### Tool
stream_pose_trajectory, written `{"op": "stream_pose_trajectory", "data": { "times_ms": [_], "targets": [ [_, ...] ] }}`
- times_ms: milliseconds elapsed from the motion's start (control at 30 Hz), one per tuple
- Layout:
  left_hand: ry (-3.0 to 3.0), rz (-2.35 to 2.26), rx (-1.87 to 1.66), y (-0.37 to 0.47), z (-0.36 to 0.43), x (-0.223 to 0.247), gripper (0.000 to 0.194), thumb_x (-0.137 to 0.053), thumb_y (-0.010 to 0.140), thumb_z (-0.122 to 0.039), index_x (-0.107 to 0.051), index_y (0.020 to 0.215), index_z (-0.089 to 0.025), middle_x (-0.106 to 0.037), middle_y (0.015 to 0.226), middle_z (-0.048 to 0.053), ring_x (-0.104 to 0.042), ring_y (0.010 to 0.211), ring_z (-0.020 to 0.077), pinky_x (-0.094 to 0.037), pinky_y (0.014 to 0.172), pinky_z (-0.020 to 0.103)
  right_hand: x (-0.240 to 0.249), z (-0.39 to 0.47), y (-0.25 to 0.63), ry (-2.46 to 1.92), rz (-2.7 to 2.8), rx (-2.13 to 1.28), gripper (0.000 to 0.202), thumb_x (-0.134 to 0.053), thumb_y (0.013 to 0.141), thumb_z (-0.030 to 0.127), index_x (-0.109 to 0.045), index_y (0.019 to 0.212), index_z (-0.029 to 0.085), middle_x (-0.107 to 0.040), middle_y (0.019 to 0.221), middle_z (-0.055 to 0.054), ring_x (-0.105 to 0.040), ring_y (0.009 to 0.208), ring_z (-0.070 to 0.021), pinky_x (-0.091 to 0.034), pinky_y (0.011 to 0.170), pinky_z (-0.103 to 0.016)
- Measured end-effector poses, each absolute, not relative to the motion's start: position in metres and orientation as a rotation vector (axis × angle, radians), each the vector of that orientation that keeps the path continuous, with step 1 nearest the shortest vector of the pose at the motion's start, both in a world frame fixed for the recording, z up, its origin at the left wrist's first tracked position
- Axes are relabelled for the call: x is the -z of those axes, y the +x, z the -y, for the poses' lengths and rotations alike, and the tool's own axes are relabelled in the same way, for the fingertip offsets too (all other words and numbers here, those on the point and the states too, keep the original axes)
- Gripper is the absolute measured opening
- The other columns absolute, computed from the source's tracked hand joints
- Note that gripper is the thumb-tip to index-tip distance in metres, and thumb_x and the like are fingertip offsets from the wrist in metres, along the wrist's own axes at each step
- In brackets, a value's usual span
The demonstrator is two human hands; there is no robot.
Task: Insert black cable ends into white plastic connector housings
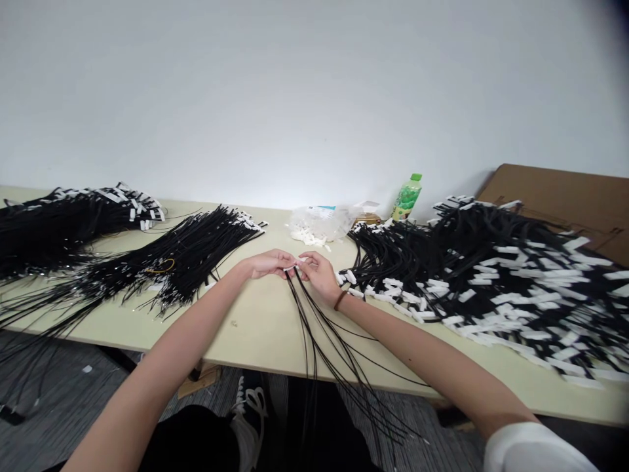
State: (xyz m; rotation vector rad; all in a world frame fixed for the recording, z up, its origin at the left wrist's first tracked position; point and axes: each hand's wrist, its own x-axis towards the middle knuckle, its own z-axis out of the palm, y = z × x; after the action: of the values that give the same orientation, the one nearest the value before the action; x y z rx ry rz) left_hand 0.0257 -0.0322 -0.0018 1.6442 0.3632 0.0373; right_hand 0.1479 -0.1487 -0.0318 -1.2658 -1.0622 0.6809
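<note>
My left hand [271,262] and my right hand [317,270] meet over the middle of the table, both with fingers pinched on a small white connector [291,267]. Thin black cables [319,321] run from it and hang over the table's front edge. Just behind the hands, a clear plastic bag [327,221] lies with small white pieces [309,236] at its opening. The fingers partly hide the connector.
Bundles of black cables [187,252] lie at the left, some overhanging the front edge. A large heap of cables with white connectors [491,275] covers the right. Behind stand a green-capped bottle [407,196] and a cardboard box [565,203] by the wall.
</note>
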Motion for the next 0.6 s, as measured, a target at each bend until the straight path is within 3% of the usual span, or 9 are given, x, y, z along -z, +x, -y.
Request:
{"op": "stream_pose_trajectory", "data": {
  "times_ms": [433, 600],
  "targets": [
    [1.66, -0.321, -0.005, 0.023, 0.0348, -0.0033, 0.03, -0.064, 0.068, -0.036, -0.06, 0.082, -0.011, -0.055, 0.07, 0.003, -0.049, 0.067, 0.011, -0.038, 0.065, 0.024, 0.0289, 0.1498, 0.1466, -1.244, 1.118, -0.638, 0.035, -0.056, 0.067, 0.042, -0.051, 0.088, 0.014, -0.054, 0.067, 0.0, -0.048, 0.046, -0.0045, -0.043, 0.046, -0.017],
    [1.615, -0.294, -0.029, 0.0217, 0.0335, -0.0037, 0.026, -0.063, 0.069, -0.035, -0.057, 0.079, -0.012, -0.052, 0.067, 0.001, -0.049, 0.066, 0.0114, -0.04, 0.065, 0.026, 0.0294, 0.1534, 0.146, -1.308, 1.232, -0.472, 0.039, -0.048, 0.075, 0.042, -0.043, 0.104, 0.016, -0.056, 0.077, -0.001, -0.051, 0.049, -0.0057, -0.043, 0.047, -0.017]
  ]
}}
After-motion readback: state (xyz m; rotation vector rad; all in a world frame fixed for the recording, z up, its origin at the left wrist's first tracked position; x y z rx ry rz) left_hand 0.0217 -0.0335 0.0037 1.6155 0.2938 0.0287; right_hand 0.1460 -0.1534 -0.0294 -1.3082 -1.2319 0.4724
